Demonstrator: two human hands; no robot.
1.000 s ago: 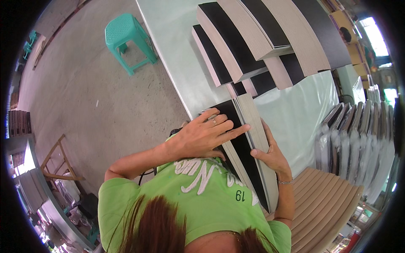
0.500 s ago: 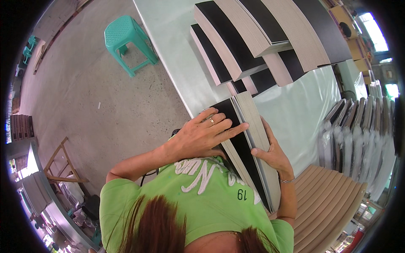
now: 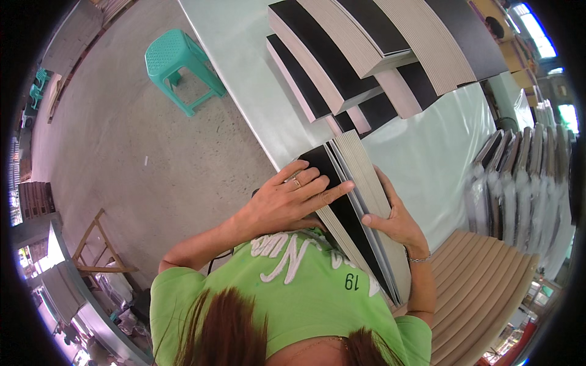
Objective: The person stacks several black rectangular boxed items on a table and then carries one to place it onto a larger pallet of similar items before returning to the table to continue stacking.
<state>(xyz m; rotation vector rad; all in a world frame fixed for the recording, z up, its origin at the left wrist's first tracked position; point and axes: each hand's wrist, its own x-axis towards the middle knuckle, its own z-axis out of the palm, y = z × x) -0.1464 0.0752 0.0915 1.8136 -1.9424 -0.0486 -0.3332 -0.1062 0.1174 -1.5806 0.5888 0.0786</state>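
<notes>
A tall stack of flat boards (image 3: 373,183), with grey-beige edges and black faces, leans against my body over the table's near edge. My left hand (image 3: 296,194) wears a ring and lies over the black-faced part (image 3: 320,160), fingers bent round it. Its index finger reaches across to narrow gaps between the boards near the middle. On the far side of the stack, my right hand (image 3: 395,221) is wrapped round the outer boards, thumb on their near edges. The left thumb and the stack's lower end are partly hidden.
Beyond the stack, more black and beige board bundles (image 3: 342,73) lie piled on the pale-covered table (image 3: 436,155). Plastic-wrapped boards (image 3: 510,189) stand at the right, above a row of brown padded panels (image 3: 473,287). A green plastic stool (image 3: 180,64) stands on the floor at left.
The whole view has shifted slightly. Both hands keep their hold on the stack, and the gaps between its middle boards show a little more.
</notes>
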